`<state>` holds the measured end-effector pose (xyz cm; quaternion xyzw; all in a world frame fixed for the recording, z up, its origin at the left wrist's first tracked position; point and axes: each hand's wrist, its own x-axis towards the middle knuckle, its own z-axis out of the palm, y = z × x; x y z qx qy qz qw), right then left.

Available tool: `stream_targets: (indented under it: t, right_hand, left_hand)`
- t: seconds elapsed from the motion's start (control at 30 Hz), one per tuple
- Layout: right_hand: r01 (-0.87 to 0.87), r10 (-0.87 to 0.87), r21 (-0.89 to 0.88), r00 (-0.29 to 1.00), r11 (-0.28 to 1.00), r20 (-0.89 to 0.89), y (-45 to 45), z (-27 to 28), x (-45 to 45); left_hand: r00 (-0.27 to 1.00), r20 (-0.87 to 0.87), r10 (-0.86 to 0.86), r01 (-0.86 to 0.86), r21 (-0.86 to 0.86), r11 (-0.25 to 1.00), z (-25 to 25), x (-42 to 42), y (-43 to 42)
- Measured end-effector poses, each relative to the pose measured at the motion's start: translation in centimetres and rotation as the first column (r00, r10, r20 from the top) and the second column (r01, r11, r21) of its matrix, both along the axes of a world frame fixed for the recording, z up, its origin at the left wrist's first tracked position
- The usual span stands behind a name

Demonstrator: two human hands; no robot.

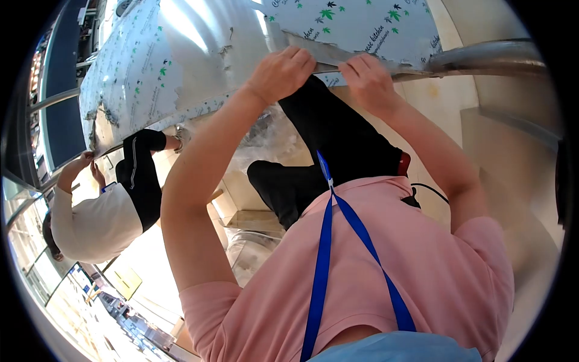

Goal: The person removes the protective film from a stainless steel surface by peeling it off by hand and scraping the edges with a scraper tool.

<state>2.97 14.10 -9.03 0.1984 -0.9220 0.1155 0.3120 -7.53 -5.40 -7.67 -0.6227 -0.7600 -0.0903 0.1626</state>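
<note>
A large panel covered in clear film printed with green leaves and lettering [362, 27] lies in front of me. At its near edge, my left hand [283, 72] has its fingers pressed together on a torn grey strip of film [329, 54]. To the right of it, my right hand [369, 81] pinches the same strip's edge, its fingertips slightly blurred. The strip stretches between the two hands and on to the right. A bare patch [211, 60] with ragged film edges shows left of my left hand.
At the left, a person in a white top [99, 223] bends at the panel's edge with both hands on it. A metal tube [488, 57] runs off to the right. Crumpled clear plastic [268, 142] lies below the panel. My black-trousered legs are under its near edge.
</note>
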Motion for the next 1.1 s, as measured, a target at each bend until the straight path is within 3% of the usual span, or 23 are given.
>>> stream_targets:
  t: [0.27, 1.1]
  right_hand:
    - [0.044, -0.044, 0.027, 0.999, 0.999, 0.013, 2.3, -0.5, 0.4]
    - [0.062, -0.063, 0.028, 0.997, 0.998, 0.048, 2.4, -1.0, -0.4]
  left_hand:
    - [0.998, -0.035, 0.043, -0.041, 0.077, 0.996, -0.8, 0.8, 2.6]
    - [0.997, 0.031, 0.069, -0.066, -0.089, 0.994, -0.3, -0.1, 3.0]
